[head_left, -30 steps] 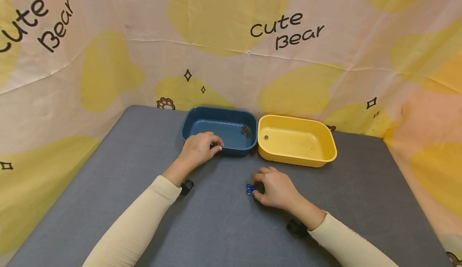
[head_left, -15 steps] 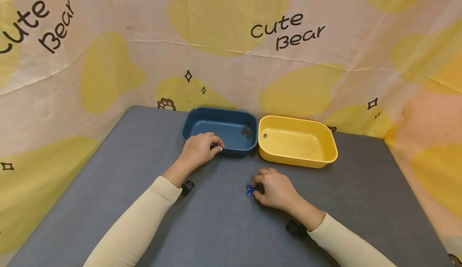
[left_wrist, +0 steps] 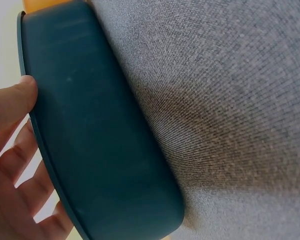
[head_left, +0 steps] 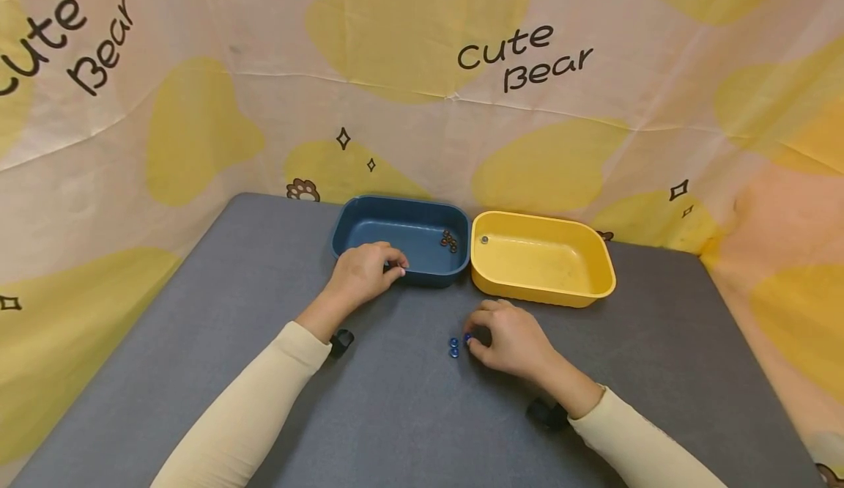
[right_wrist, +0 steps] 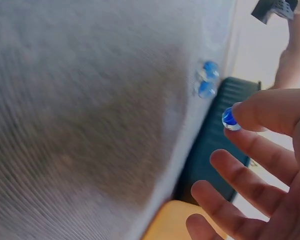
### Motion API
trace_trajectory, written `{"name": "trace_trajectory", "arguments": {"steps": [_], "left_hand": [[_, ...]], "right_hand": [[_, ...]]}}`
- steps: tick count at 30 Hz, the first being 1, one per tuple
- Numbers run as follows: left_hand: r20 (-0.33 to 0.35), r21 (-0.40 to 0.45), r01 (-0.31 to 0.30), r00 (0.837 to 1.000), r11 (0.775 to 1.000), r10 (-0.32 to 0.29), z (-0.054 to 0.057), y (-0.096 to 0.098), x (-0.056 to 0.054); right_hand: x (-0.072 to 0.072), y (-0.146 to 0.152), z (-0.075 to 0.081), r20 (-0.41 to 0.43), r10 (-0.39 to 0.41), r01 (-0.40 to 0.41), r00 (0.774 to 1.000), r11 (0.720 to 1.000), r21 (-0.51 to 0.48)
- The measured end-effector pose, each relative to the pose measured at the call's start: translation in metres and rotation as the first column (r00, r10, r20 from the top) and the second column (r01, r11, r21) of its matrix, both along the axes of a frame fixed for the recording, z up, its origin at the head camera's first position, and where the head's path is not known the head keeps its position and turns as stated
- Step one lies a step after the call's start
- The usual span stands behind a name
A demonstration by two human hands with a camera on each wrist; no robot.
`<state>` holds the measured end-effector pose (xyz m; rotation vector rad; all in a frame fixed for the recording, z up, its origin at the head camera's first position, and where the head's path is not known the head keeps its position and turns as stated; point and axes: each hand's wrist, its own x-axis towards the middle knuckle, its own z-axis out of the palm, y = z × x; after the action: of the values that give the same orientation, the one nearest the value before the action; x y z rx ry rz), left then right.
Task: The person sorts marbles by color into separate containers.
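Observation:
My left hand [head_left: 363,270] grips the near rim of the dark blue tub [head_left: 431,278]. In the left wrist view its thumb [left_wrist: 17,100] lies against the tub's outer wall, with the other fingers over the rim. My right hand [head_left: 514,338] pinches a clear glass marble [right_wrist: 230,119] with a blue swirl between thumb and index finger, its other fingers spread. Two similar blue marbles [head_left: 453,348] lie side by side on the cloth, just left of that hand. Several brownish marbles [head_left: 449,241] are clustered at the right end inside the blue tub.
Against the blue tub's right side stands a yellow tub [head_left: 543,294], with one greyish marble [head_left: 484,239] near its left wall. Grey cloth [head_left: 395,415] covers the table. A printed fabric backdrop [head_left: 395,48] rises behind and at both sides.
My right hand has drawn one blue marble slightly up and right, away from the other two. The greyish marble has rolled toward the yellow tub's far side. My left hand stays in place.

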<state>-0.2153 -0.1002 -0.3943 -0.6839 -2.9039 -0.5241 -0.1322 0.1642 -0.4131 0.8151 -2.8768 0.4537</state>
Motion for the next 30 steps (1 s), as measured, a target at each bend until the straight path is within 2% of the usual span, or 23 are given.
{"name": "trace_trajectory", "arguments": {"steps": [8, 20, 24, 30], "left_hand": [[0.029, -0.006, -0.019, 0.999, 1.000, 0.019, 0.000, -0.001, 0.000], [0.024, -0.013, -0.018, 1.000, 1.000, 0.018, 0.000, -0.002, 0.000], [0.028, -0.014, -0.016, 0.999, 1.000, 0.017, 0.000, -0.001, 0.000], [0.025, -0.012, -0.008, 1.000, 1.000, 0.008, 0.000, 0.001, 0.000]], "right_hand": [[-0.007, 0.008, 0.020, -0.034, 0.026, -0.028, 0.999, 0.999, -0.047], [-0.027, 0.031, 0.050, -0.064, -0.060, 0.048, 0.996, 0.983, -0.175], [-0.038, 0.043, 0.051, -0.062, -0.090, 0.076, 0.994, 0.978, -0.195], [-0.058, 0.059, 0.043, -0.053, -0.133, 0.121, 0.990, 0.973, -0.195]]}}
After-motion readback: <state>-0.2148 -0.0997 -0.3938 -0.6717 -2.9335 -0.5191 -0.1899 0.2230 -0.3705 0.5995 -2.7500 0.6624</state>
